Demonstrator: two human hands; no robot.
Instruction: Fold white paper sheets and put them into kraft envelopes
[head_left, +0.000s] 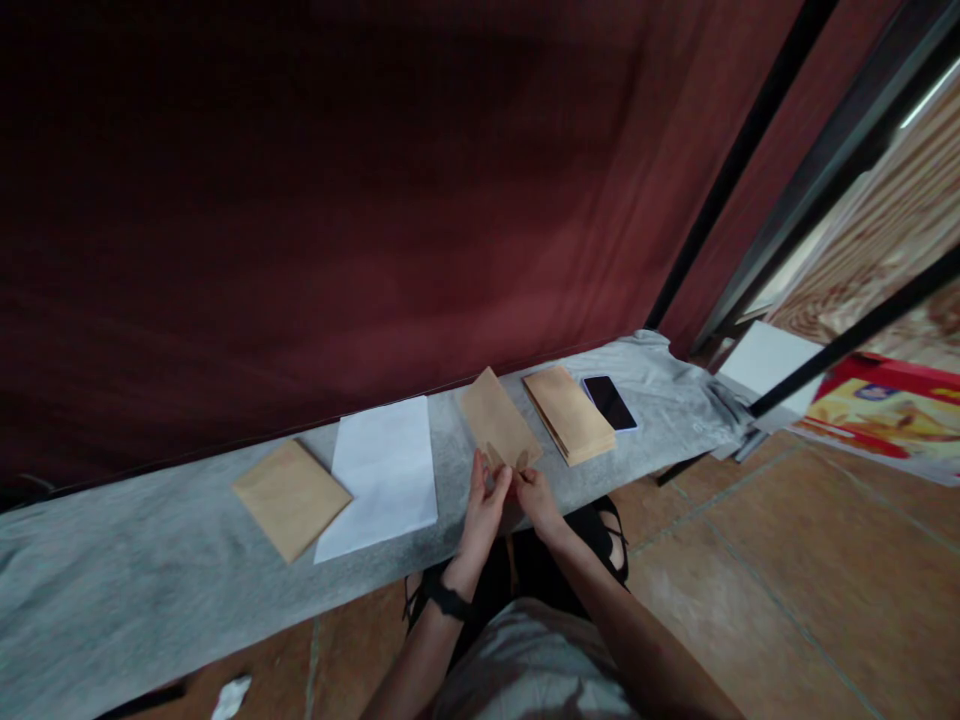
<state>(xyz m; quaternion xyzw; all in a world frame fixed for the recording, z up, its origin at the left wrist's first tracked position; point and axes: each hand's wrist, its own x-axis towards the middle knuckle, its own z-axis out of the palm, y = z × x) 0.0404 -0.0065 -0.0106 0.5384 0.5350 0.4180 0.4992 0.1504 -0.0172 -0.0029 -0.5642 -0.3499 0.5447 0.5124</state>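
A brown paper envelope (498,415) lies slantwise in front of me, its near end between my two hands. My left hand (486,500) has thumb and fingers closed on that end from the left. From the right, my right hand (535,496) pinches the same end, fingers curled. Just right of it rests a stack of brown envelopes (570,412), edges slightly fanned. Left of my hands is a pile of white paper (386,475). Another brown envelope or small stack (291,498) overlaps the paper's left edge.
A grey cloth covers the long narrow table (135,580). At the right lies a phone (610,402), partly against the envelope stack. A dark red curtain (360,220) hangs behind. Black poles, a white box (769,365) and a red printed carton (889,410) stand at the right.
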